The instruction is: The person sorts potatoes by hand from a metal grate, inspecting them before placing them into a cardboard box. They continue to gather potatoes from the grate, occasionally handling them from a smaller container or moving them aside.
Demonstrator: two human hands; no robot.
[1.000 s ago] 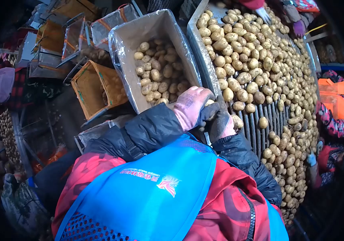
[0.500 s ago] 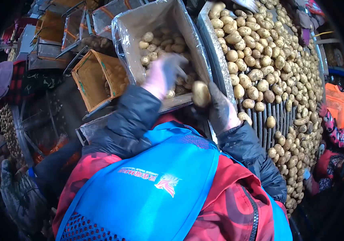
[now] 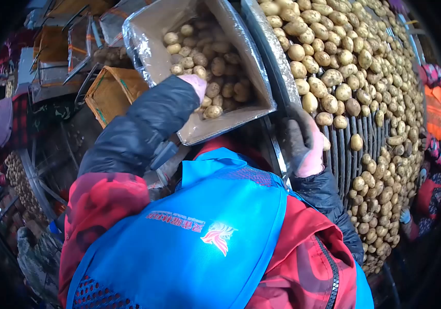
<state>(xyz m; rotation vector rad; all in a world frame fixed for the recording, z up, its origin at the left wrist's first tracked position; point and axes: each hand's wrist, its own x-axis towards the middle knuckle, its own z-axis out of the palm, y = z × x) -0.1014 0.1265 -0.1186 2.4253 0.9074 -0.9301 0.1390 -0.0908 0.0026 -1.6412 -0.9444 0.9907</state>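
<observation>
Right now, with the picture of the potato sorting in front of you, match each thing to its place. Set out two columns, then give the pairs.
Things
1. left hand in a pink glove
2. right hand in a dark-and-pink glove
3. open brown cardboard crate
4. bright blue vest

Places
A. over the person's red jacket
B. inside the plastic-lined cardboard box, among pale potatoes
C. at the near edge of the slatted metal table
D. outside the lined box, on its left

Pairs: 1-B; 2-C; 3-D; 4-A
</observation>
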